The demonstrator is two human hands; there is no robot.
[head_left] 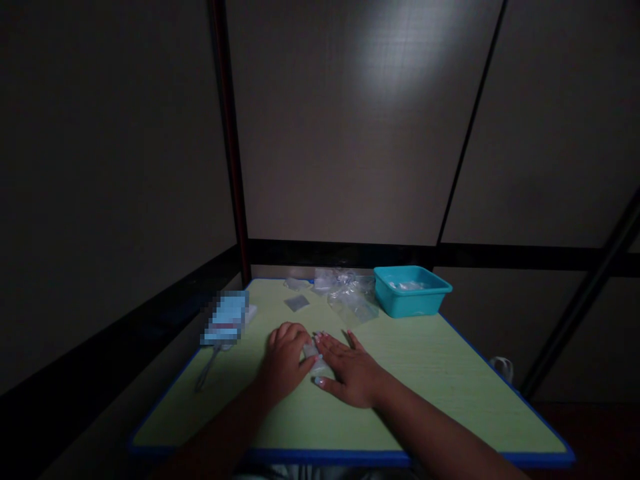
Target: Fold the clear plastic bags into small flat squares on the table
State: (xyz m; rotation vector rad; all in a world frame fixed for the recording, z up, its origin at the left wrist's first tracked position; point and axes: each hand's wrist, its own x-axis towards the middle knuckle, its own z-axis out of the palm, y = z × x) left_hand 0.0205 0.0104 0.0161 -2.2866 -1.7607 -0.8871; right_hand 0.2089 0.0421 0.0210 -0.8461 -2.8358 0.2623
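A small translucent plastic packet (pixel 317 360) lies on the green table (pixel 410 400) between my hands. My left hand (pixel 286 357) is curled at its left side, with the thumb and fingertips closed on its edge. My right hand (pixel 350 370) lies with fingers spread, its fingertips resting on the packet's right part and the thumb stretched out below. The fingers cover part of the packet, and its contents cannot be made out.
Behind my hands lie a small grey square (pixel 297 303) and crumpled clear plastic bags (pixel 353 300). A turquoise basin (pixel 413 303) holding clear plastic stands at the back right. A blurred-out blue object (pixel 227 319) with a strap lies at the left edge. Walls rise behind and left.
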